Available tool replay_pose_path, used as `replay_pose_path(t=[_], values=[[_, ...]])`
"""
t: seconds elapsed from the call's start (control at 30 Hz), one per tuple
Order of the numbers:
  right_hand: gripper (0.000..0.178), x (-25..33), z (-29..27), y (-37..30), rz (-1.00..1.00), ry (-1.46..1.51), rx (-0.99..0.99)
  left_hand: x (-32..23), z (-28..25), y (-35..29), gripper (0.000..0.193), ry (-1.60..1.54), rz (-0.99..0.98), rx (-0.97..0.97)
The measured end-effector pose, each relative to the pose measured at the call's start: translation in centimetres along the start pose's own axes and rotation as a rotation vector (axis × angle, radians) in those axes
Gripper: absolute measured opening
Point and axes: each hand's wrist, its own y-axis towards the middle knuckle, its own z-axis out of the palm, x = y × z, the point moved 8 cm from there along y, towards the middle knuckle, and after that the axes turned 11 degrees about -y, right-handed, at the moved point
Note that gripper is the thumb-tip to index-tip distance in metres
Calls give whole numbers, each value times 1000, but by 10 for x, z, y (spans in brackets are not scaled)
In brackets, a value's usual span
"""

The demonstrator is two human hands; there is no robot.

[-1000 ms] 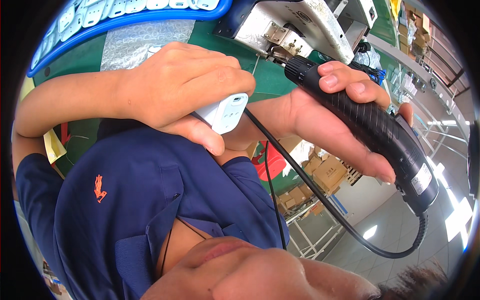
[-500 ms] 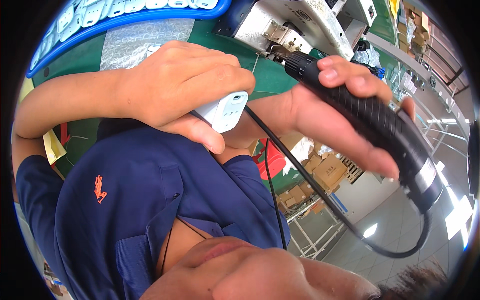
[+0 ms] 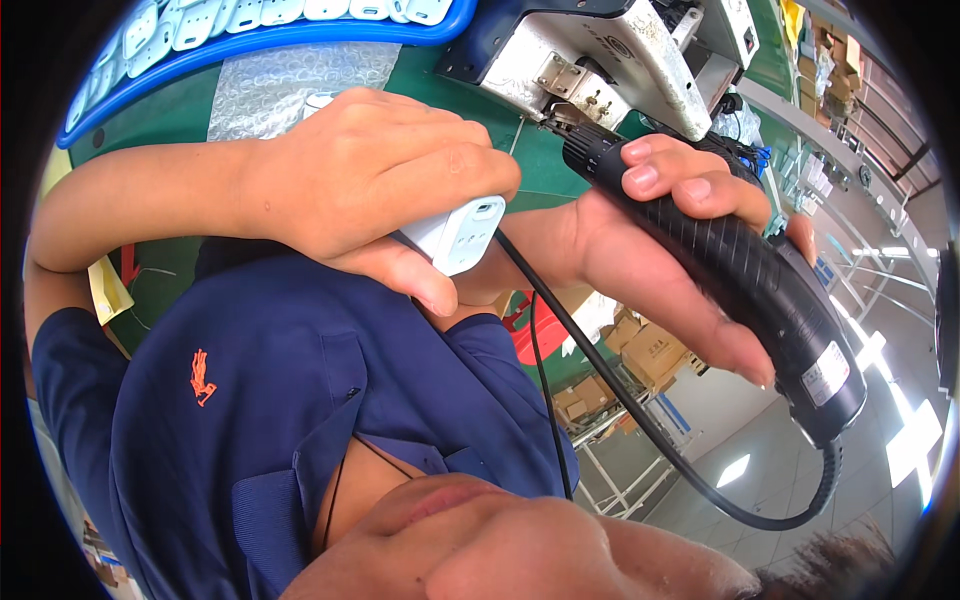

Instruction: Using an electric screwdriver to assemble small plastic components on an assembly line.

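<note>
My left hand (image 3: pixel 390 175) is closed around a small white plastic housing (image 3: pixel 465 240), whose end face with a port slot and small holes points outward between thumb and fingers. The rest of the housing is hidden by the hand. In my right hand (image 3: pixel 680 250) lies a black electric screwdriver (image 3: pixel 720 250), fingers wrapped over its ribbed grip and thumb stretched along its side. The driver's bit points at the front outlet of a metal screw feeder (image 3: pixel 600 60); I cannot tell whether it touches. A black cord (image 3: pixel 620 375) loops from the driver's rear end.
A blue tray (image 3: pixel 290 45) with several white housings stands at the far left. Bubble wrap (image 3: pixel 300 80) lies on the green table (image 3: pixel 430 80), with a white piece (image 3: pixel 318 103) on it, partly behind my left hand. Cardboard boxes (image 3: pixel 655 345) and a red stool (image 3: pixel 535 335) are in the background.
The screwdriver has pulled back slightly from the feeder, showing more of its bit, and its rear end has swung a little left. My left hand keeps its hold on the housing.
</note>
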Motion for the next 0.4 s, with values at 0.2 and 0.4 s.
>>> replay_pose_path(t=[0.2,0.4], values=[[86,-4,2,12,-14,-23,57,4,-4,1,71,43,11,10],[84,35,-12,30,-32,380,321,-1,-5,0,72,49,28,9]])
